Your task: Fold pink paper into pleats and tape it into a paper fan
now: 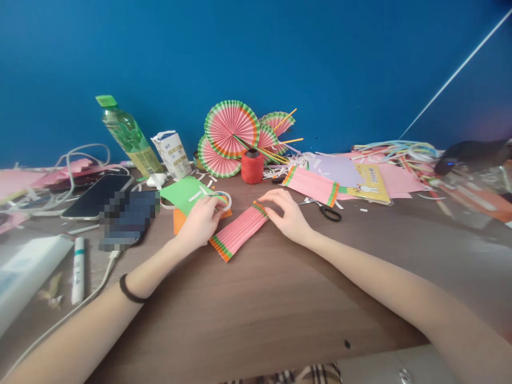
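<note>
A pleated pink paper strip (240, 230) with green and orange ends lies slanted on the table between my hands. My right hand (286, 213) is at its upper right end, thumb and fingertips closed on the edge. To the left, my left hand (203, 218) has its fingers closed on a roll of tape (229, 200), beside the strip. Green paper (182, 191) and orange paper (177, 223) lie partly beneath that hand. Black-handled scissors (330, 213) rest right of my right hand, near a second pleated pink strip (312, 185).
Folded paper fans (232, 128) stand against the blue wall behind a red thread spool (252, 168). A tilted green bottle (130, 136), a carton (173, 154), phones (98, 196) and a marker (79, 272) are on the left. Paper sheets and a yellow packet (372, 184) lie right.
</note>
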Motion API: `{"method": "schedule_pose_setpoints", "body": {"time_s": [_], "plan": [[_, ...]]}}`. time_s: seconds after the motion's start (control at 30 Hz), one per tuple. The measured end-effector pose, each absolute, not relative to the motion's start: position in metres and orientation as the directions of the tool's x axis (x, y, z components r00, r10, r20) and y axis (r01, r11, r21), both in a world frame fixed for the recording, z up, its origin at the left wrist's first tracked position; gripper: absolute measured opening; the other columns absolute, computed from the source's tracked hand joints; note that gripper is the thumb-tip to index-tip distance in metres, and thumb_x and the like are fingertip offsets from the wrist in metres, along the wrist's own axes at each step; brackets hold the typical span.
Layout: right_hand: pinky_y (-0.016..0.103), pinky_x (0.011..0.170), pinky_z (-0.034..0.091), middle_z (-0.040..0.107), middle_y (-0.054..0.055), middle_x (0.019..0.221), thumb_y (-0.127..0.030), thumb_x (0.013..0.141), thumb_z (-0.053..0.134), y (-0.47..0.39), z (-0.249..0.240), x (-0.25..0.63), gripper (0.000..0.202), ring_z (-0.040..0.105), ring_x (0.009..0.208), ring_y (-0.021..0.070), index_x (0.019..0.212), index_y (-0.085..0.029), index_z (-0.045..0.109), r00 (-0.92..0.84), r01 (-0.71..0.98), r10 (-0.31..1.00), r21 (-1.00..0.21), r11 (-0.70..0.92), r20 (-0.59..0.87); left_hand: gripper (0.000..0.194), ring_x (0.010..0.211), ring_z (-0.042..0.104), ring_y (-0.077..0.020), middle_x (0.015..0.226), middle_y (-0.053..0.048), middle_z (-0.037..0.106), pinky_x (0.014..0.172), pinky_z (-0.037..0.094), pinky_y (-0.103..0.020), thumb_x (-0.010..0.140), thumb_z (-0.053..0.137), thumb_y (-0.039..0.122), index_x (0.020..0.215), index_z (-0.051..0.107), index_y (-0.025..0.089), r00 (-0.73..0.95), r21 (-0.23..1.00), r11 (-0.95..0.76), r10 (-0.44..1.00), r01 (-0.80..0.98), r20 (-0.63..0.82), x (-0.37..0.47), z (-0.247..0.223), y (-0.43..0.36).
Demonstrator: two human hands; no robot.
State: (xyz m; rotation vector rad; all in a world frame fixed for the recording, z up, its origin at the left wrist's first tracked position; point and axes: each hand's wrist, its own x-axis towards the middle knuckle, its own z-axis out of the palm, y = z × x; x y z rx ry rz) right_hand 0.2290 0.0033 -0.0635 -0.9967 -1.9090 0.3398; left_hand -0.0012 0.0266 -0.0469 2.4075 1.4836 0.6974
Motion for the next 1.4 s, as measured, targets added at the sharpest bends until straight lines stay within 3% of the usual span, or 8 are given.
{"method": "schedule_pose_setpoints", "body": {"time_s": [0.23,0.4,0.63,0.83,0.93,1.07,1.23,1.4], "plan": [[0.045,0.093,0.033,0.055,0.007,0.117,-0.015,0.083,0.045,-0.01,-0.062,0.218,0.044,0.043,0.11,0.0242,0.124,-0.028,0.051,-0.46,0.575,0.713,-0.435,0.693,0.529,0.023,0.089,0.057,-0.0192,0.093,-0.006,0.062,0.084,0.044,-0.035,0.084,0.043,0.033,0.094,0.057,0.018,0.355,0.668,-0.404,0.909,0.625,0.218,0.021,-0.034,0.003],[0.046,0.097,0.032,0.05,0.007,0.126,-0.016,0.083,0.044,-0.011,-0.063,0.216,0.048,0.04,0.115,0.0242,0.13,-0.026,0.045,-0.492,0.559,0.712,-0.445,0.7,0.502,0.026,0.093,0.058,-0.0195,0.102,-0.007,0.062,0.086,0.044,-0.034,0.082,0.046,0.033,0.098,0.057,0.016,0.37,0.727,-0.358,0.916,0.586,0.153,0.029,-0.03,-0.005],[0.051,0.102,0.029,0.044,0.005,0.137,-0.015,0.081,0.048,-0.009,-0.065,0.218,0.053,0.036,0.122,0.0243,0.132,-0.029,0.041,-0.497,0.468,0.711,-0.537,0.702,0.496,0.031,0.076,0.058,-0.014,0.102,-0.007,0.06,0.073,0.049,-0.03,0.079,0.049,0.03,0.106,0.055,0.016,0.394,0.73,-0.391,0.901,0.56,0.179,0.029,-0.038,-0.003],[0.043,0.1,0.036,0.055,0.003,0.126,-0.012,0.079,0.05,-0.01,-0.06,0.218,0.04,0.046,0.117,0.0197,0.114,-0.028,0.057,-0.377,0.372,0.764,-0.669,0.643,0.524,0.031,0.091,0.06,-0.0175,0.106,-0.006,0.063,0.085,0.046,-0.032,0.083,0.042,0.027,0.109,0.053,0.018,0.396,0.707,-0.384,0.905,0.594,0.158,0.028,-0.033,-0.005],[0.041,0.092,0.042,0.062,0.003,0.117,-0.013,0.078,0.054,-0.012,-0.058,0.216,0.028,0.053,0.11,0.0195,0.102,-0.026,0.062,-0.321,0.371,0.798,-0.707,0.602,0.51,0.03,0.085,0.062,-0.0169,0.097,-0.004,0.066,0.082,0.047,-0.032,0.082,0.04,0.023,0.109,0.053,0.018,0.408,0.708,-0.357,0.907,0.609,0.106,0.029,-0.032,-0.007],[0.04,0.09,0.042,0.064,0.003,0.111,-0.016,0.078,0.057,-0.014,-0.058,0.214,0.018,0.056,0.104,0.0201,0.093,-0.024,0.061,-0.315,0.415,0.79,-0.672,0.614,0.526,0.024,0.085,0.061,-0.0169,0.098,-0.004,0.065,0.08,0.047,-0.031,0.081,0.039,0.023,0.098,0.056,0.018,0.413,0.694,-0.366,0.904,0.62,0.108,0.03,-0.03,-0.008],[0.039,0.085,0.043,0.067,0.004,0.1,-0.02,0.079,0.058,-0.018,-0.062,0.21,0.004,0.059,0.095,0.0211,0.082,-0.022,0.061,-0.266,0.501,0.771,-0.6,0.623,0.579,0.014,0.065,0.056,-0.0149,0.071,0.0,0.061,0.063,0.043,-0.027,0.079,0.04,0.026,0.075,0.051,0.019,0.406,0.602,-0.391,0.906,0.696,0.12,0.035,-0.029,-0.014],[0.033,0.078,0.048,0.064,0.005,0.089,-0.023,0.083,0.052,-0.022,-0.062,0.207,0.01,0.06,0.087,0.0183,0.076,-0.022,0.058,-0.248,0.445,0.761,-0.628,0.639,0.599,0.014,0.06,0.05,-0.013,0.06,0.003,0.053,0.06,0.039,-0.024,0.076,0.039,0.024,0.064,0.044,0.019,0.413,0.559,-0.439,0.893,0.704,0.182,0.04,-0.029,-0.019]]}}
